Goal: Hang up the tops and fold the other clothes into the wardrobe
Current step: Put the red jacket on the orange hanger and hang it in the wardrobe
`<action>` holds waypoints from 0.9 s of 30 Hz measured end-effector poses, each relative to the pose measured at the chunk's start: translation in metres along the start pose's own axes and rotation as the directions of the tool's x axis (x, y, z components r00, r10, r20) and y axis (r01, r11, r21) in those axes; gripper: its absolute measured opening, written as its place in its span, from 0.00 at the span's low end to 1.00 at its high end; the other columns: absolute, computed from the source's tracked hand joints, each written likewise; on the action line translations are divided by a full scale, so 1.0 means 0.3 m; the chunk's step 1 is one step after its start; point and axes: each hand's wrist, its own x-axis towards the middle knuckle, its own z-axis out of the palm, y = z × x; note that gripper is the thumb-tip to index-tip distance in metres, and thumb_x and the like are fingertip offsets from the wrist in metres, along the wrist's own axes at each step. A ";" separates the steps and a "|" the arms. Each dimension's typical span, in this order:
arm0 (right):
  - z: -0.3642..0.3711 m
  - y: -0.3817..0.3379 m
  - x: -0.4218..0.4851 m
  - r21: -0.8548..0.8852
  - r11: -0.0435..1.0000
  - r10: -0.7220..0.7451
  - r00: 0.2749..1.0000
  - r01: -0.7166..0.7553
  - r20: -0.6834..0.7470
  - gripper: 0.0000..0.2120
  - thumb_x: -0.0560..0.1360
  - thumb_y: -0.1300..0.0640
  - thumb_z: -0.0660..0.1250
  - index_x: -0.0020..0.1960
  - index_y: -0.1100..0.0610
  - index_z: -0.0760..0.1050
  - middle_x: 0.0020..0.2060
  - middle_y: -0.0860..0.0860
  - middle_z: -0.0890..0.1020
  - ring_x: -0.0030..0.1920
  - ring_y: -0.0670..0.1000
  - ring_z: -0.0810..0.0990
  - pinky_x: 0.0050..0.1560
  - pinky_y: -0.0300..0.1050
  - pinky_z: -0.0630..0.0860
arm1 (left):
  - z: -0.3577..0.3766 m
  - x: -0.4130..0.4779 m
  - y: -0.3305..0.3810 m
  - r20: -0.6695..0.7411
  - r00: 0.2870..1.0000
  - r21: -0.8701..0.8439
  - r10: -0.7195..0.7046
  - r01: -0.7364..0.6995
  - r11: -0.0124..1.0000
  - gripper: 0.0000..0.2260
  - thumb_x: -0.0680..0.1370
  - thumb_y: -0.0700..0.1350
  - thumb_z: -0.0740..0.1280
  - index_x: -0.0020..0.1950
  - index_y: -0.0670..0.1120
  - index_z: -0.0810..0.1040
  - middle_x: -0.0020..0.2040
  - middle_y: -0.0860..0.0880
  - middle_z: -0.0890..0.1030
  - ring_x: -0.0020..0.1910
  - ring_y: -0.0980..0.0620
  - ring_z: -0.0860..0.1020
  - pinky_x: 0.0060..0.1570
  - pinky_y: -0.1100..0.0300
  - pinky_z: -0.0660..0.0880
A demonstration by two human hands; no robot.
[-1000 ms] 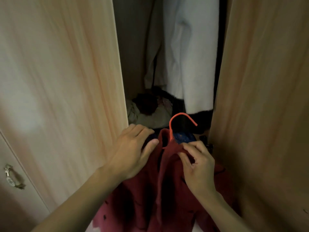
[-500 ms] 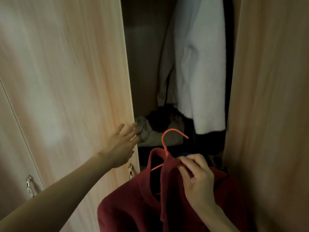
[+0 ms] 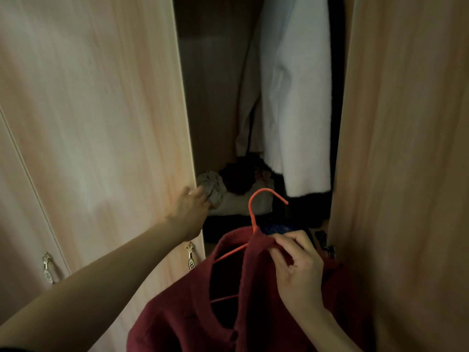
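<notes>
- Two hands are up in front of us, both close to the pale wooden left door (image 3: 101, 123) of the wardrobe (image 3: 210, 97), which stands ajar.
- Our left hand (image 3: 190, 212) is right at that door's free edge, low down and just above its ornate brass handle (image 3: 190, 257). The fingers (image 3: 201, 196) reach past the edge, but they are blurred, so we cannot tell whether they curl round it or simply lie against it.
- Our right hand (image 3: 297, 270) is to the right of the door, out in front of the gap. Thumb and fingertips are pinched tight on the collar of the dark red fleecy top (image 3: 177, 326).
- That top sits on a thin orange hanger (image 3: 251, 207), held up outside the wardrobe and just right of the door's lower edge. The hook rises free above our fingers, touching nothing.
- Beyond the door's edge, inside, a white fleecy coat (image 3: 297, 97) hangs full length, with a beige garment (image 3: 246, 110) hanging between it and the door.
- Lower inside, a heap of crumpled dark and pale clothes (image 3: 238, 179) lies just past our left fingertips.
- Further right, the matching pale wooden right door (image 3: 406, 148) closes off the other side of the gap.
- Left of the door, a second brass handle (image 3: 48, 268) sits on the neighbouring panel.
</notes>
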 end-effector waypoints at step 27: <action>-0.082 -0.357 -0.229 0.151 0.987 -0.063 0.997 0.056 0.042 0.14 0.68 0.72 0.75 0.52 0.62 0.83 0.42 0.46 0.77 0.44 0.42 0.79 0.46 0.28 0.73 | -0.105 -0.744 -0.058 -0.172 0.984 -0.111 0.051 -0.070 0.991 0.18 0.80 0.46 0.59 0.70 0.46 0.65 0.70 0.43 0.71 0.77 0.44 0.57 0.57 0.51 0.71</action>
